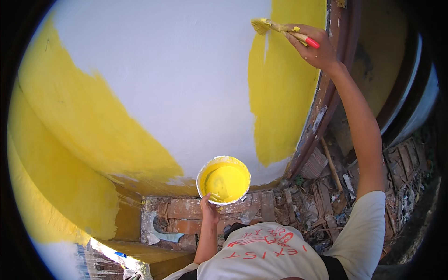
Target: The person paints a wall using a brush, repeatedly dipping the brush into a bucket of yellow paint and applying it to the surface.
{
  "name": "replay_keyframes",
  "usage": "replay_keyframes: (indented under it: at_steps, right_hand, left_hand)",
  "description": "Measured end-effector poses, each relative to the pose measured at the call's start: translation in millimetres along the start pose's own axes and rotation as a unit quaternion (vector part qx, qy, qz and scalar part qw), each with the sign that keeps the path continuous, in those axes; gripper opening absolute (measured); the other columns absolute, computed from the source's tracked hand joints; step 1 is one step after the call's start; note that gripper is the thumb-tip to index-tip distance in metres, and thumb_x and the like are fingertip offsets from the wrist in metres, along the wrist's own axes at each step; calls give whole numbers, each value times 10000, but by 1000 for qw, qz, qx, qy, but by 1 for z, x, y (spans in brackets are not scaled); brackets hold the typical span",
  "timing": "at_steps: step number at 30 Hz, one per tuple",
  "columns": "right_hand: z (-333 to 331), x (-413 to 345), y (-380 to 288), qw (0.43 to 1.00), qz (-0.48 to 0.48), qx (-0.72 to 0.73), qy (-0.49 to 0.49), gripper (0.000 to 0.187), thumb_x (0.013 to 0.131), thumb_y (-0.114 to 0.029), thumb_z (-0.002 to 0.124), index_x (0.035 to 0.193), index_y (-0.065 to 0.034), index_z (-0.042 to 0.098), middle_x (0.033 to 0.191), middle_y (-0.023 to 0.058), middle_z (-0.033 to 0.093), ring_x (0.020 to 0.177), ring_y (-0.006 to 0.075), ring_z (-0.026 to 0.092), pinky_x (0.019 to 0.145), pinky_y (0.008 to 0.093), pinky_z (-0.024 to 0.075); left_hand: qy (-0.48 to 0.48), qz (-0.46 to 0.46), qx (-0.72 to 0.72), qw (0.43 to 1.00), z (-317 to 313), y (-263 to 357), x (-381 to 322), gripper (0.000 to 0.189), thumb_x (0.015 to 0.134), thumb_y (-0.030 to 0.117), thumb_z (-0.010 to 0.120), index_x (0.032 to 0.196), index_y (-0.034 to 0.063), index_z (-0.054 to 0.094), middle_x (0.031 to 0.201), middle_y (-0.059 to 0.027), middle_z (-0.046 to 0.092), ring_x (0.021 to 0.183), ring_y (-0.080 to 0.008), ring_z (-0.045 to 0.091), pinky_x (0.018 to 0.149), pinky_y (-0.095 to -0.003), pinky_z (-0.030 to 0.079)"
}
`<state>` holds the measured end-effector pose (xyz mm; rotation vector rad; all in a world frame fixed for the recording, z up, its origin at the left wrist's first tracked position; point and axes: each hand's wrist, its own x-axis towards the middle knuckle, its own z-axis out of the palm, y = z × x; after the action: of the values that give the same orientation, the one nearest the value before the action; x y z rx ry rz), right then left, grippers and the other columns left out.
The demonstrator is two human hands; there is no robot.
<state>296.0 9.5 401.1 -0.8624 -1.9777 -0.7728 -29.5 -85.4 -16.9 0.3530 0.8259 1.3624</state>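
A paintbrush [280, 28] with a red-tipped wooden handle is held in my right hand [316, 49] at the upper right. Its yellow-coated bristles are at the wall [168, 70], where yellow paint borders the white surface; whether they touch it I cannot tell. Low in the middle, my left hand [210, 210] grips the rim of a round bucket of yellow paint [225, 180], its thumb over the edge. Yellow also covers the left side of the wall and a strip along its right edge.
A brown wooden frame [315, 122] edges the wall on the right. Paint-spotted bricks [189, 210], a curved pale blue piece [169, 237], a stick [331, 164] and rubble [315, 206] lie below. A blue object [120, 254] rests on a ledge at lower left.
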Motion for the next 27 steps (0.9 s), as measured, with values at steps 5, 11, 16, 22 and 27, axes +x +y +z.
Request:
replay_keyframes:
  at_steps: [5,11,16,22,27]
  right_hand:
    - [-1,27,7,991,-9,-51,127,166,819,-166,612,919,-39,648,816,75,664,676,173,639,614,245,481]
    - [45,-81,-5,977,171,126,-17,172,810,-113,586,930,3,625,780,127,644,689,184,625,618,265,467]
    - [47,-103,6,955,207,176,-118,164,807,-106,589,916,12,621,777,115,646,699,162,617,643,252,467]
    - [7,-11,29,970,181,142,80,182,816,-140,589,913,12,621,768,88,653,669,136,608,629,239,469]
    - [3,5,15,985,110,32,129,202,822,-166,598,928,3,627,777,103,655,702,145,626,634,252,473]
  left_hand:
    - [3,11,13,1000,-3,-3,-1,472,771,301,554,1167,66,453,1083,-79,566,960,-220,569,781,-378,479]
    - [16,14,6,1000,-12,-5,1,468,764,299,561,1158,67,458,1076,-75,566,940,-214,570,747,-359,478]
    - [25,13,25,999,-12,-2,1,471,767,298,555,1168,72,457,1084,-73,564,954,-213,567,760,-352,474]
    - [-9,5,10,1000,-15,-6,6,493,779,303,537,1206,82,431,1143,-71,536,1006,-222,542,807,-370,449]
    - [-16,-8,33,999,-17,-9,5,557,784,347,513,1264,90,393,1220,-77,494,1096,-231,486,874,-398,400]
